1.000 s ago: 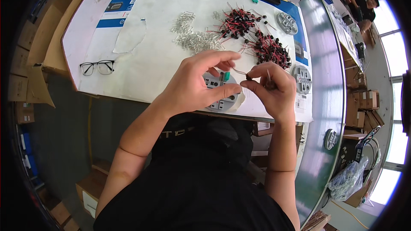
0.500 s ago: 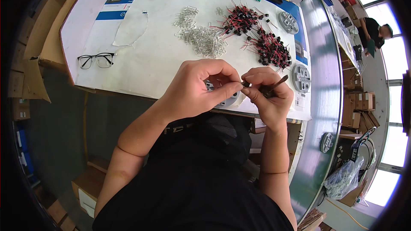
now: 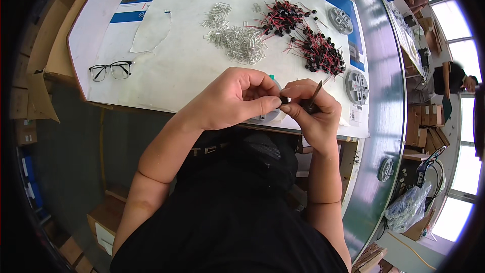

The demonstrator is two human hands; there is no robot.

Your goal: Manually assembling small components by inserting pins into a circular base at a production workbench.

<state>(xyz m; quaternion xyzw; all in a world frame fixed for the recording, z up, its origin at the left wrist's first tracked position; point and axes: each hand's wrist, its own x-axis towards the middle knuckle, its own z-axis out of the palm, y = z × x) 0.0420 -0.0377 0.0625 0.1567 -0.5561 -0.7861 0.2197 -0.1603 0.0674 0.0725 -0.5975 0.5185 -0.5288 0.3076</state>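
Just above the table's near edge, my two hands meet fingertip to fingertip. My left hand [image 3: 230, 98] is closed, its thumb and forefinger pinching a small black part [image 3: 284, 100]. On the other side of that part, my right hand [image 3: 316, 114] is closed too, thumb and forefinger against it. A thin dark pointed tool [image 3: 317, 92] sticks up out of the right hand's curled fingers; its lower end is hidden. Beneath the hands lies a round grey fixture [image 3: 269, 118], mostly covered, with a bit of green [image 3: 273, 78] showing beyond the fingers.
Clear little tube-like pieces [image 3: 236, 43] lie heaped mid-table. Beside them are black parts with red wires [image 3: 321, 54]. Round grey fixtures [image 3: 357, 87] sit at the right. Eyeglasses [image 3: 111, 71] rest at left, near a cardboard box [image 3: 65, 35]. Two other people stand far right.
My hands stay together with small finger shifts, and the pointed tool now stands more upright. The view has shifted slightly. A person at the far right has moved.
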